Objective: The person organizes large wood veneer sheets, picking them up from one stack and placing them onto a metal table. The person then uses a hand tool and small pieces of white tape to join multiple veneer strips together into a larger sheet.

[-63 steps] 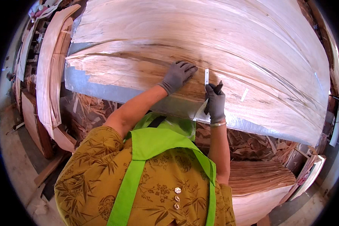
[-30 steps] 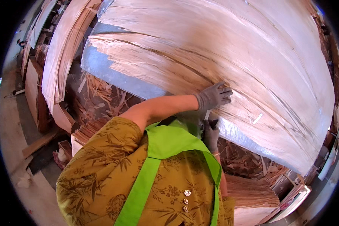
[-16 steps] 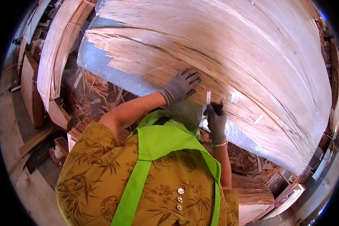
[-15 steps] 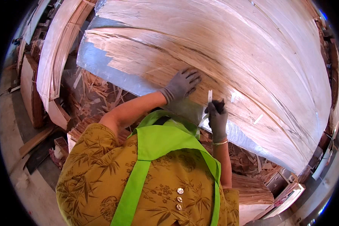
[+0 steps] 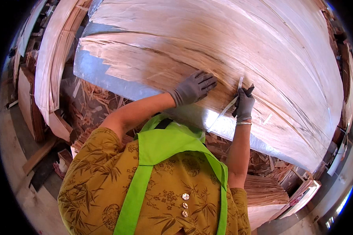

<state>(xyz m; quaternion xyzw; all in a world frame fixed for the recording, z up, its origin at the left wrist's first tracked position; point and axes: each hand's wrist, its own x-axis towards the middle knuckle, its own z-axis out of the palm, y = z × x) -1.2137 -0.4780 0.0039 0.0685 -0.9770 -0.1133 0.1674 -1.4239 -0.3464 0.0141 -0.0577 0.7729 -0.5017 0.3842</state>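
Since half a second ago both hands sit almost where they were; left hand (image 5: 193, 87) has its fingers spread a bit flatter on the sheet, right hand (image 5: 244, 104) barely shifted. Left hand, grey glove, open and wide, palm pressing down on the veneer sheet (image 5: 208, 51), holding nothing. Right hand, grey glove, closed around a thin pale blade (image 5: 228, 106), a narrow strip that runs from above the fist down-left toward the table edge; its upper tip pokes out above the knuckles. A bangle shows at the right wrist. The blade lies on the veneer just right of the left hand, hands near each other but apart. Veneer is large, pale, with long cracks and a ragged torn left edge, spread over a grey table (image 5: 91, 70). Wood scraps (image 5: 91, 102) piled under the table edge. Curved stacked veneer sheets (image 5: 53, 58) at far left. Person wears a patterned mustard top with a bright green vest (image 5: 166, 149).
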